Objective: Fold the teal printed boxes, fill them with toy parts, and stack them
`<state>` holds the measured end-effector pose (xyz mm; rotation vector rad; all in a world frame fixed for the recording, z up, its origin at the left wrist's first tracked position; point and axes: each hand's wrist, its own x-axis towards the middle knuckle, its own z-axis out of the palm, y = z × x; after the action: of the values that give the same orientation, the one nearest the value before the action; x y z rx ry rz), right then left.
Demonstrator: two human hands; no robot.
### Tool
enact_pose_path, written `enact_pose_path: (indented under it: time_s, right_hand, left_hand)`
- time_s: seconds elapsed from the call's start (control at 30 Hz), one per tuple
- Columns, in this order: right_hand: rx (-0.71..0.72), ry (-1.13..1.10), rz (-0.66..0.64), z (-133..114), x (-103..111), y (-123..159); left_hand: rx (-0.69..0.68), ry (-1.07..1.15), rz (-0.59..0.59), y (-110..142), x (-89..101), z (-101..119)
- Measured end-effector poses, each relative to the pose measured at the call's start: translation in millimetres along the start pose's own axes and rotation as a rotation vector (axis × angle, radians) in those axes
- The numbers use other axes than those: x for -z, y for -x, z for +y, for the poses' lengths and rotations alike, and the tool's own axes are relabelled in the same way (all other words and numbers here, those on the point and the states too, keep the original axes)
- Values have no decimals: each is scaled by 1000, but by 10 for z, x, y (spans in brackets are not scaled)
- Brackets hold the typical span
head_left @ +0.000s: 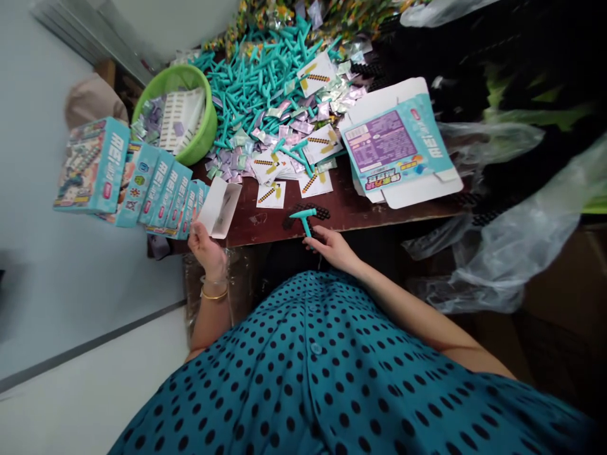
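My left hand [207, 251] is closed on the near end of a small carton [199, 205], its white flap [220, 205] standing open toward the right. In my right hand [337, 251], at the table's front edge, the fingers pinch the handle of a teal plastic toy hammer [303, 216]. The hammer's head points away from me, over a dark mesh piece [322, 213]. Printed cards with a pickaxe picture [315, 184] lie just beyond it. Farther back is a heap of similar teal hammers [265, 79], with small purple and green sachets [237, 158] along its near side.
Several filled cartons [90, 167] stand in a row at the left, beside a green basket [208, 120] holding sachets and sheets. Flattened cartons [403, 142] are stacked at the right. Clear plastic bags [512, 253] hang over the right side, and colourful packets [351, 19] lie at the back.
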<state>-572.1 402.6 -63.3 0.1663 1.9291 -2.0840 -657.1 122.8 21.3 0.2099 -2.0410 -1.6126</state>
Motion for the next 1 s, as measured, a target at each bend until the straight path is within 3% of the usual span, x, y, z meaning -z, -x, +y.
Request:
enact_pose_path:
  time_s: [0.4,0.6,0.73,0.87,0.93,1.0]
  right_hand:
    - [27,35,-64,93,-76,48]
    - [-51,-109,-175,-100,-147,30]
    - [-60,-193,-265,-300,-253,-35]
    - [-27,-315,-205,-423,-312,-91]
    - [-26,-345,-207,-455,-331,-109]
    - [-44,-341,-260,-477,-356,-137]
  left_hand:
    - [39,108,-3,71,-51,60]
    - [31,-14,-62,164,-63,20]
    - [-15,-145,-165,222,-42,-11]
    - [-92,-320,-452,335,-95,25]
    - [-11,-256,-604,472,-182,66]
    - [209,-74,-696,631,-308,95]
